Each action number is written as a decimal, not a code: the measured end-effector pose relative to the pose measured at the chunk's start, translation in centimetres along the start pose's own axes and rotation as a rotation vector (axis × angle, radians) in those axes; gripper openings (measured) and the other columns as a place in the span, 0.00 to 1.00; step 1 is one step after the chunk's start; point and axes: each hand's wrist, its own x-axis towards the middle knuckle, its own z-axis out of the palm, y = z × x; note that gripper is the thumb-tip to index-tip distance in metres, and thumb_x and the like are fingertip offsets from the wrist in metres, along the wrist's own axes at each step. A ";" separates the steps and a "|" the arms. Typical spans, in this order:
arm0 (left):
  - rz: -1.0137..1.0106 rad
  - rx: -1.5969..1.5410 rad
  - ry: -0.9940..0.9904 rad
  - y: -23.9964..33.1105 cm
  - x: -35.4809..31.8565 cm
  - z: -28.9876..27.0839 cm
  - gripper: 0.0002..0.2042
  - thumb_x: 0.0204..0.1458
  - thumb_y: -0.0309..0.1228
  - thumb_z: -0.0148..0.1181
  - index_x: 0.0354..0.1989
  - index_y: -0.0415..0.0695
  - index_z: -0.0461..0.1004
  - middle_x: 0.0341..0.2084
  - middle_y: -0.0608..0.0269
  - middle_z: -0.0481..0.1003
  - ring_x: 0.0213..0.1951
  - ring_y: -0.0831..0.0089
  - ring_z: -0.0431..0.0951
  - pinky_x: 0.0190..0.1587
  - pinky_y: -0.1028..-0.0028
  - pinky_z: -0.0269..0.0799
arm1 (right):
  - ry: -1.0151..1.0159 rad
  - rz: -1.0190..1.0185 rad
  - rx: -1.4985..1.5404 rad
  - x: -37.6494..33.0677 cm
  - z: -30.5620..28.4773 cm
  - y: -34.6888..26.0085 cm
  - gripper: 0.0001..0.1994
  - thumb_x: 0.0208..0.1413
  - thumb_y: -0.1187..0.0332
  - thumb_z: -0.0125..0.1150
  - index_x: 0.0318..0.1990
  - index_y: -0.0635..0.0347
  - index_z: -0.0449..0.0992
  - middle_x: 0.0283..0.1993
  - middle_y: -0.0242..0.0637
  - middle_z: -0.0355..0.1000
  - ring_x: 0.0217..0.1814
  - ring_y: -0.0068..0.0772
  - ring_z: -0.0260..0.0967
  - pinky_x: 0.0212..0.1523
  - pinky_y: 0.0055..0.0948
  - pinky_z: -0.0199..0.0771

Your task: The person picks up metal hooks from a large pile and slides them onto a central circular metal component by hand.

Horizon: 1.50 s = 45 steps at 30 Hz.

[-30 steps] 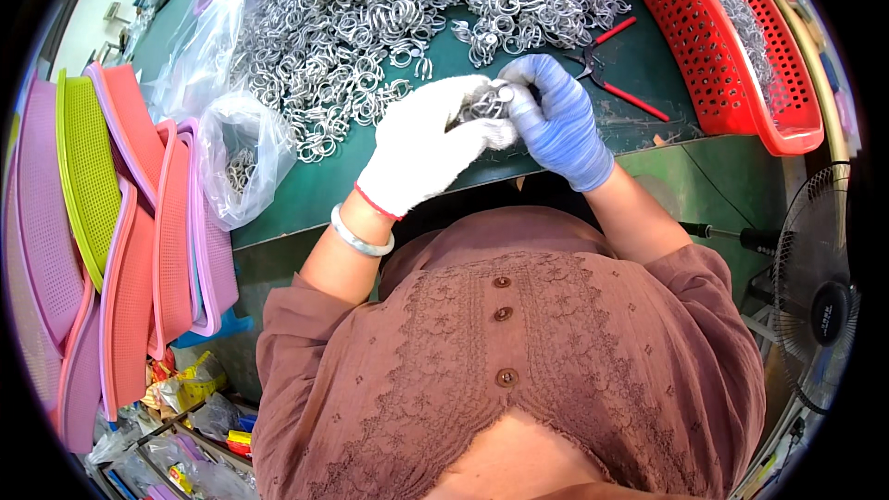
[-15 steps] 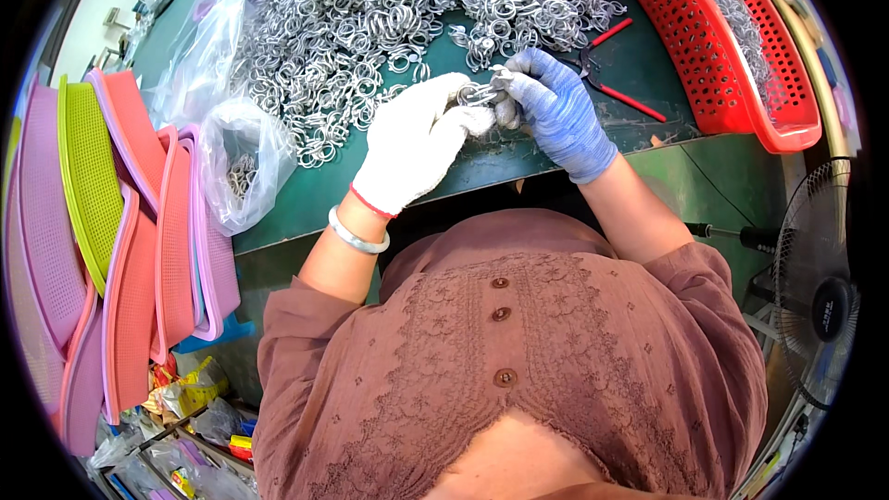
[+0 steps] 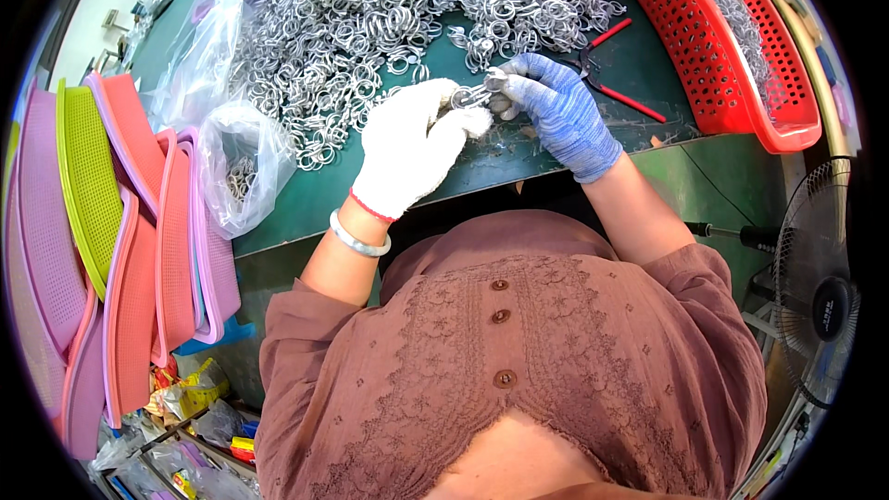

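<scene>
Across the green table [image 3: 319, 196] spreads a heap [image 3: 370, 28] of silvery metal rings. Beside it, at left, nested baskets [image 3: 91, 176] show purple, pink and lime. At right, a red basket [image 3: 671, 32] holds more metal pieces [image 3: 741, 28]. Near the table's left edge, a clear bag [image 3: 264, 204] contains small parts [image 3: 243, 176]. My white-gloved left hand [image 3: 403, 153] and blue-gloved right hand [image 3: 565, 120] face each other above the table's near part. Red-handled pliers [image 3: 632, 104] lie to the right of my right hand, handles spread. Between my hands are the held rings [image 3: 470, 95]: my left thumb and fingers pinch one side, my right fingertips grasp the other. Their number is unclear.
</scene>
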 end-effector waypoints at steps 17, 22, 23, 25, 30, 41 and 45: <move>-0.025 -0.161 0.015 0.0 -0.3 -0.1 0.12 0.48 0.28 0.60 0.40 0.36 0.77 0.25 0.63 0.78 0.25 0.81 0.74 0.32 0.80 0.70 | -0.079 -0.057 -0.194 -0.5 0.3 -1.6 0.09 0.55 0.69 0.58 0.37 0.67 0.76 0.28 0.31 0.72 0.32 0.19 0.66 0.36 0.22 0.70; 0.024 -0.119 0.023 -0.1 -0.3 0.0 0.09 0.48 0.30 0.60 0.36 0.39 0.78 0.23 0.64 0.77 0.24 0.80 0.73 0.30 0.79 0.69 | -0.048 -0.038 -0.170 -0.7 0.4 -1.5 0.10 0.56 0.71 0.56 0.42 0.67 0.74 0.32 0.31 0.72 0.34 0.20 0.68 0.40 0.23 0.71; -0.017 -0.097 -0.023 0.0 -0.2 -0.2 0.09 0.48 0.30 0.60 0.35 0.40 0.78 0.22 0.64 0.77 0.23 0.79 0.73 0.30 0.78 0.69 | -0.048 -0.037 -0.170 -0.7 0.5 -1.7 0.10 0.56 0.71 0.56 0.42 0.67 0.74 0.32 0.31 0.72 0.34 0.20 0.68 0.40 0.23 0.71; -0.017 -0.034 -0.027 -0.1 -0.1 -0.1 0.08 0.47 0.31 0.60 0.33 0.41 0.78 0.22 0.64 0.76 0.23 0.78 0.73 0.29 0.77 0.68 | -0.053 -0.075 -0.224 -0.9 0.7 -2.3 0.13 0.56 0.71 0.55 0.47 0.68 0.73 0.35 0.33 0.73 0.36 0.20 0.68 0.42 0.23 0.71; 0.001 -0.035 0.028 0.2 -0.3 0.0 0.12 0.46 0.41 0.61 0.24 0.45 0.74 0.17 0.58 0.70 0.23 0.62 0.72 0.27 0.68 0.65 | -0.125 -0.189 -0.248 -0.2 0.4 -1.6 0.14 0.57 0.71 0.55 0.49 0.68 0.74 0.37 0.34 0.73 0.37 0.20 0.68 0.42 0.23 0.72; 0.038 0.032 0.047 -0.1 -0.6 -0.2 0.12 0.44 0.33 0.65 0.36 0.43 0.78 0.24 0.63 0.77 0.26 0.74 0.76 0.32 0.77 0.70 | -0.112 -0.044 -0.283 -0.2 0.2 -1.9 0.12 0.56 0.70 0.57 0.45 0.68 0.76 0.33 0.33 0.73 0.34 0.20 0.68 0.39 0.22 0.71; 0.036 0.086 0.119 0.5 -0.8 0.1 0.12 0.42 0.34 0.67 0.35 0.43 0.77 0.22 0.62 0.76 0.25 0.73 0.75 0.31 0.76 0.70 | -0.115 0.006 -0.194 -0.3 0.5 -2.4 0.10 0.55 0.70 0.59 0.40 0.68 0.75 0.31 0.32 0.73 0.32 0.19 0.68 0.36 0.21 0.72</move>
